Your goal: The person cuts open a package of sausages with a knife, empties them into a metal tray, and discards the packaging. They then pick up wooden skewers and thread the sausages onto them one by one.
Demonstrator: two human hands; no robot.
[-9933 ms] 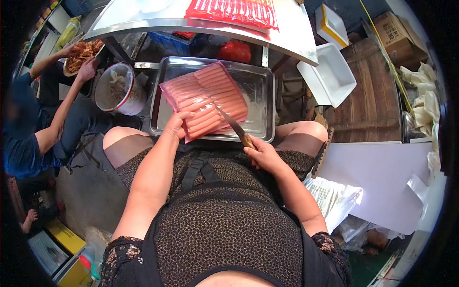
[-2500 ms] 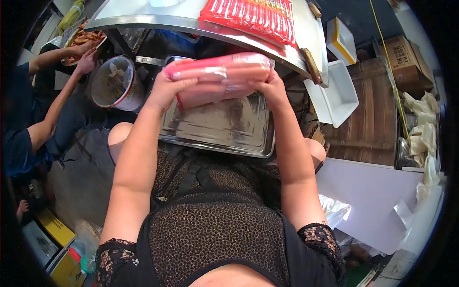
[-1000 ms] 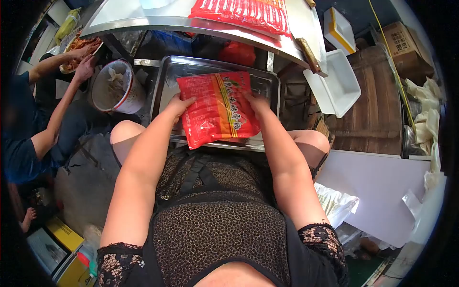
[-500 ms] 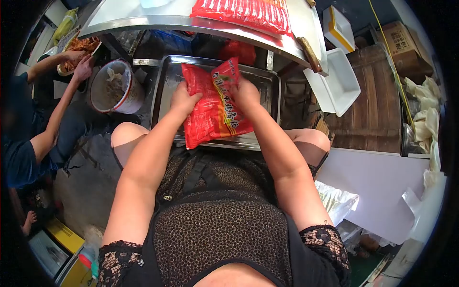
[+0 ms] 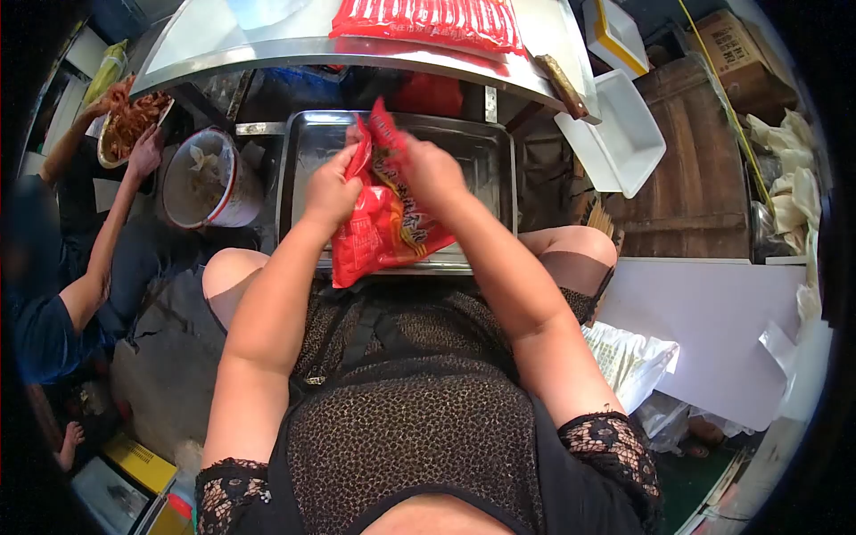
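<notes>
A red printed plastic food packet (image 5: 379, 234) hangs between my two hands over the near part of a metal tray (image 5: 508, 192). My left hand (image 5: 333, 189) grips its upper left edge, fingers closed on the film. My right hand (image 5: 430, 176) is closed on the upper right part and slightly blurred. Between the hands the top of the packet is bunched, with a corner sticking up. Inside the tray, the shiny bottom shows behind the packet.
Ahead is a metal-edged table (image 5: 267, 55) bearing a large red packet (image 5: 428, 22) and a wooden-handled tool (image 5: 562, 87). White plastic tub (image 5: 615, 134) at right. To the left stand a bucket (image 5: 207, 178) and a co-worker's hand (image 5: 144, 152) at a tray of reddish food (image 5: 134, 129).
Both hands have drawn closer together at the packet's top, and its upper part has folded and twisted. The co-worker's far hand has lifted some of the reddish food.
</notes>
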